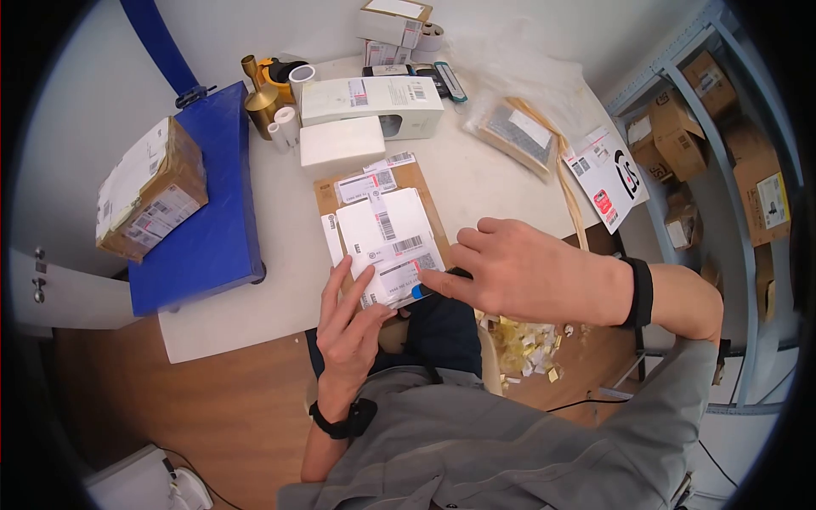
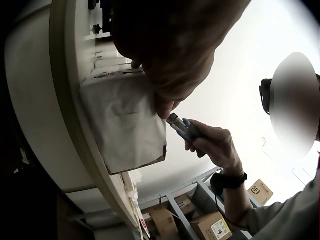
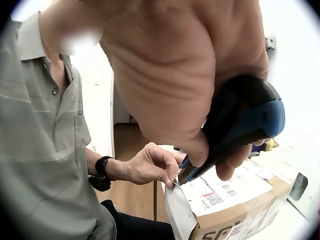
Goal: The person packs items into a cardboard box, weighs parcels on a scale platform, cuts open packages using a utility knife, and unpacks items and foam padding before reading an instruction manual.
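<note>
A cardboard box (image 1: 327,194), with white labelled paper over its top, lies at the table's near edge. My right hand (image 1: 518,270) grips a blue and black utility knife (image 3: 239,117), whose metal tip is right at the near corner of the box. At that corner my left hand (image 1: 347,333) pinches the edge of the white covering (image 3: 176,211) between thumb and finger. Two of its other fingers lie along the labelled top. White covering also spans the box side in the left wrist view; the knife's blade edge is hidden.
On the left a taped carton (image 1: 157,191) sits on a blue platform (image 1: 225,127). A white box (image 1: 342,143), a long white carton (image 1: 327,100) and rolls stand behind. To the right lie a bubble-wrapped package (image 1: 514,136) and a white printed envelope (image 1: 608,174). Shelves (image 1: 714,127) hold boxes.
</note>
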The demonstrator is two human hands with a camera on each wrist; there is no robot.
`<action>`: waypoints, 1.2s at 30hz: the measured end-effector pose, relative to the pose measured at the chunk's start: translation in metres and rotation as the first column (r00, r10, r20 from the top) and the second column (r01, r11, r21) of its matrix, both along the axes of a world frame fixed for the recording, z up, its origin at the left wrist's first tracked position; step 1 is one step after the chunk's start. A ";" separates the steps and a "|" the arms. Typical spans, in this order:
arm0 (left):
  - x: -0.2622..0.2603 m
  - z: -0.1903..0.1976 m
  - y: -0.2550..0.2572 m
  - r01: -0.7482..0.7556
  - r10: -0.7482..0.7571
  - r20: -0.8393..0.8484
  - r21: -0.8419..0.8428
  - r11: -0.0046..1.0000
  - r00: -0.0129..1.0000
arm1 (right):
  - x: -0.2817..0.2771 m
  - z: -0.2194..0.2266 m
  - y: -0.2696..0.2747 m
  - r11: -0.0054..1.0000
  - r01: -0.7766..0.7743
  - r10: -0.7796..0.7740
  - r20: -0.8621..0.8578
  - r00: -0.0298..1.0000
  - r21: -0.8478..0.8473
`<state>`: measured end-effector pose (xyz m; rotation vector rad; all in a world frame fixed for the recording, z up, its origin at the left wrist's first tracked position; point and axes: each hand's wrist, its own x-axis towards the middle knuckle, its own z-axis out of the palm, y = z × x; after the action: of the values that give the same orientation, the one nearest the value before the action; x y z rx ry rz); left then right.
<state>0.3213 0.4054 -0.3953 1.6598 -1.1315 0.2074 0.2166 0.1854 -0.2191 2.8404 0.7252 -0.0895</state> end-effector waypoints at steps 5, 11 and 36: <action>-0.001 0.002 0.001 0.005 -0.005 -0.006 0.030 1.000 1.000 | -0.003 -0.006 0.009 0.999 0.000 -0.001 0.014 1.000 0.046; 0.000 0.002 0.000 0.022 -0.021 -0.049 0.018 1.000 0.999 | -0.009 -0.012 0.014 1.000 -0.004 0.005 0.036 0.999 -0.020; -0.002 0.007 0.003 0.018 -0.013 -0.102 0.040 0.999 0.995 | -0.016 0.004 0.014 0.967 0.043 -0.047 -0.009 0.999 -0.253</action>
<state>0.3197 0.4082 -0.3886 1.6777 -1.0778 0.0895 0.2007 0.1991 -0.2147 2.6149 0.6041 -0.1964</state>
